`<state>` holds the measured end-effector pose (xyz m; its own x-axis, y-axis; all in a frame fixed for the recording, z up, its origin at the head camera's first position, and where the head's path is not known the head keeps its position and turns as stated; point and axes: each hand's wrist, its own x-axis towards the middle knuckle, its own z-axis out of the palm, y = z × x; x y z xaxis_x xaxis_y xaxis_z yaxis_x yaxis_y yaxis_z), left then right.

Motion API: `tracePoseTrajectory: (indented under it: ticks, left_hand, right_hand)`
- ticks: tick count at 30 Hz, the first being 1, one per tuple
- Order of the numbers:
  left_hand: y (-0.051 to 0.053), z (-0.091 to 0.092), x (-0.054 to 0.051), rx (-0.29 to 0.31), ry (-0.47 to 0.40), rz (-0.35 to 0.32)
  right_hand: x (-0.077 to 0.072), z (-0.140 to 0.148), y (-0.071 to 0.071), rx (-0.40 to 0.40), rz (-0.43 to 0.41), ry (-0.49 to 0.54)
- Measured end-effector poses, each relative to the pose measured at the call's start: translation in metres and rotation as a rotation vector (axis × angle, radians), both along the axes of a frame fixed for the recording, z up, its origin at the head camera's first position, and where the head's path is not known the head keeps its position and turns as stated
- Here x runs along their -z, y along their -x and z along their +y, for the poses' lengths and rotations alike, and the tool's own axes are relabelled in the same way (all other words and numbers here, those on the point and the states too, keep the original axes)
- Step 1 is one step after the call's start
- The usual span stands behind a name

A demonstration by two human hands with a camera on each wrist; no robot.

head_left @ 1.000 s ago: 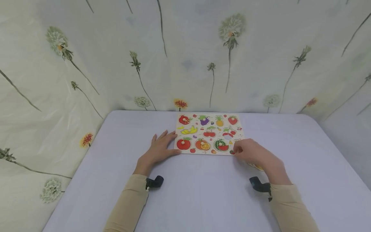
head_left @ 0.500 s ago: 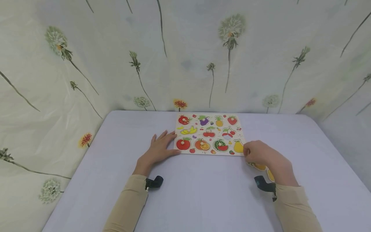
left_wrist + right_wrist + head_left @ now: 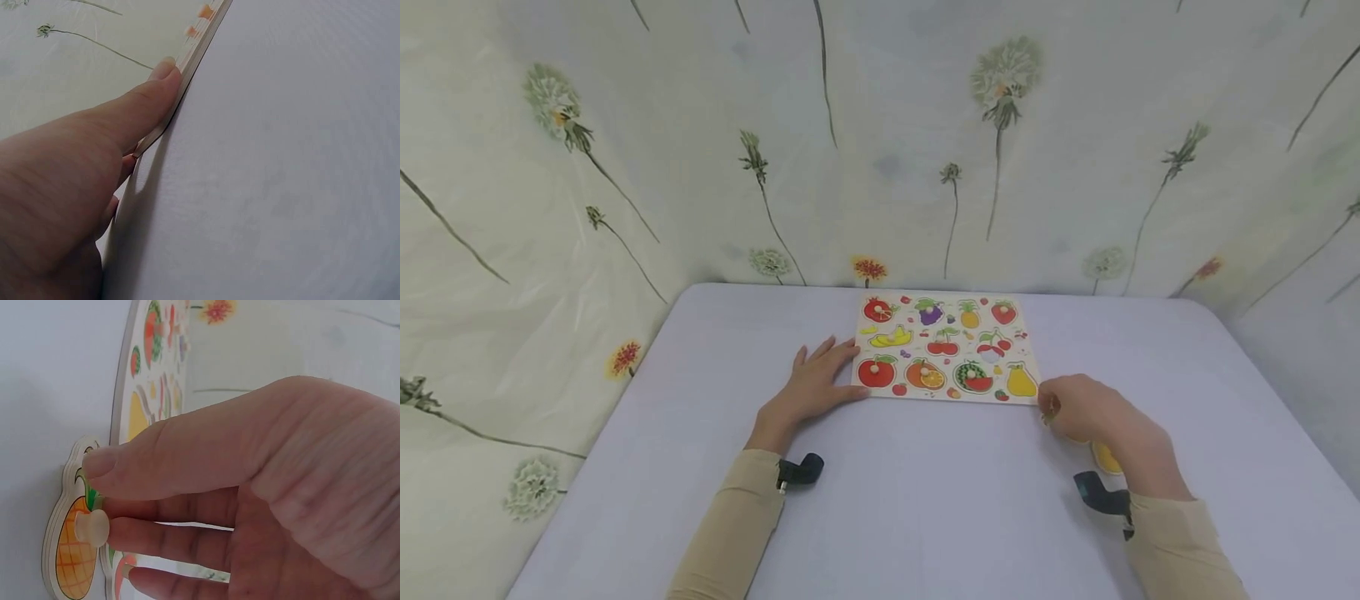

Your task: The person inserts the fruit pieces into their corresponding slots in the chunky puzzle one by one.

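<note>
A white fruit puzzle board (image 3: 958, 398) lies flat on the table, bearing colourful fruit pictures, several with small knobs. My left hand (image 3: 812, 385) rests at its left edge with fingers spread, the thumb touching the near corner. Off the board's near right corner is my right hand (image 3: 1086, 408), bent over a pineapple puzzle piece (image 3: 72, 569). In the right wrist view, that piece's pale knob (image 3: 92, 527) sits by the loosely bent fingertips, while the thumb is over the green leaves, apart from the knob. Behind it, another piece (image 3: 120, 578) is mostly hidden by the fingers.
A yellow puzzle piece (image 3: 1107, 459) lies beside my right wrist, partly covered by it. The white-covered table (image 3: 917, 500) meets a dandelion-print backdrop (image 3: 880, 167) at its back. Each wrist carries a small black camera, the right one (image 3: 1101, 493) jutting inward.
My right hand has moved right and nearer, from the board's pear to the loose pieces beyond the corner, uncovering the pear. My left hand has stayed at the board's edge.
</note>
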<state>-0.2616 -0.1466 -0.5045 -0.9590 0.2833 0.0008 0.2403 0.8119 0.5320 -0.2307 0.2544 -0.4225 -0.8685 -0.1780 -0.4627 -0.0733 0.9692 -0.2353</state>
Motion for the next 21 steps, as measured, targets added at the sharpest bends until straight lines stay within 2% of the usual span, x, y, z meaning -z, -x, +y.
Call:
tracePoseTrajectory:
  ticks: [9,21]
  left_hand:
    - [0.000,0.000,-0.002,0.005,0.005,-0.004]
    - [0.002,-0.001,0.002,0.003,0.007,0.000]
  right_hand:
    - [0.003,0.007,-0.004,0.031,-0.004,-0.018]
    - [0.012,0.012,-0.008,-0.008,0.052,0.007]
